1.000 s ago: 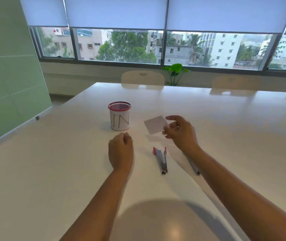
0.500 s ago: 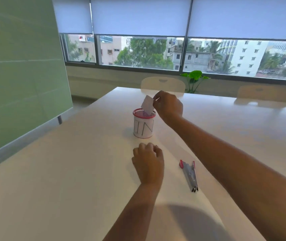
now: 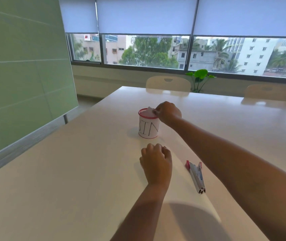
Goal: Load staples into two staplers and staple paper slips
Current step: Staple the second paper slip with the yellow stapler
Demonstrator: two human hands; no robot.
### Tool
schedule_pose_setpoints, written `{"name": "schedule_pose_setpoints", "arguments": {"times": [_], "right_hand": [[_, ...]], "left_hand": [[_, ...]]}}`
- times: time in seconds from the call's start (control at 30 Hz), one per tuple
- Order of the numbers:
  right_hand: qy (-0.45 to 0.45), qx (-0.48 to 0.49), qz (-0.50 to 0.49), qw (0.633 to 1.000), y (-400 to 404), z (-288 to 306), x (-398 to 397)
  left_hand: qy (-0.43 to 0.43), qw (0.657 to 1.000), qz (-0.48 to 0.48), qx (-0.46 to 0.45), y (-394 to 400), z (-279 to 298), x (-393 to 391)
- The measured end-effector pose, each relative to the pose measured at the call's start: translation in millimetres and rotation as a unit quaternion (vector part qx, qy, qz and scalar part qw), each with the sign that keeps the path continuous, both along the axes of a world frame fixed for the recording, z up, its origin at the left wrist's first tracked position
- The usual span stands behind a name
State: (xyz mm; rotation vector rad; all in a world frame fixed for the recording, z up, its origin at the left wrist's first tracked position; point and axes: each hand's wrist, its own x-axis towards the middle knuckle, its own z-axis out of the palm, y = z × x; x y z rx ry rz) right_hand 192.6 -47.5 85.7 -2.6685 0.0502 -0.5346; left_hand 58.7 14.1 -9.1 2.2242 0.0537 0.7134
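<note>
The right hand pinches a paper slip over the red-rimmed bin; the left hand, clenched and empty, rests on the bench beside a stapler.

A long glossy white table runs toward a wide window, pale roller blinds drawn halfway, daylight pouring in over trees and pale apartment blocks outside. Two cream chair backs sit at the far edge, a green leafy plant between them. A frosted green glass partition stands left.
</note>
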Motion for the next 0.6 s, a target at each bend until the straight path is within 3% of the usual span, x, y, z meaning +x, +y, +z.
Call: {"name": "schedule_pose_setpoints", "arguments": {"times": [0.07,0.2,0.3,0.47,0.6], "right_hand": [[-0.024,0.001,-0.004,1.000,-2,5,-1],[-0.063,-0.172,0.000,0.983,-2,15,2],[-0.029,-0.228,0.006,0.973,2,19,10],[0.065,-0.178,0.000,0.982,9,8,23],[0.008,-0.103,0.000,0.995,6,7,18]], "left_hand": [[0.013,1.000,-0.004,-0.010,1,1,1],[0.024,1.000,-0.011,-0.016,3,1,2],[0.033,0.999,-0.020,-0.014,4,0,2],[0.038,0.999,-0.023,-0.012,5,-1,4],[0.024,1.000,-0.018,-0.007,3,-2,2]]}}
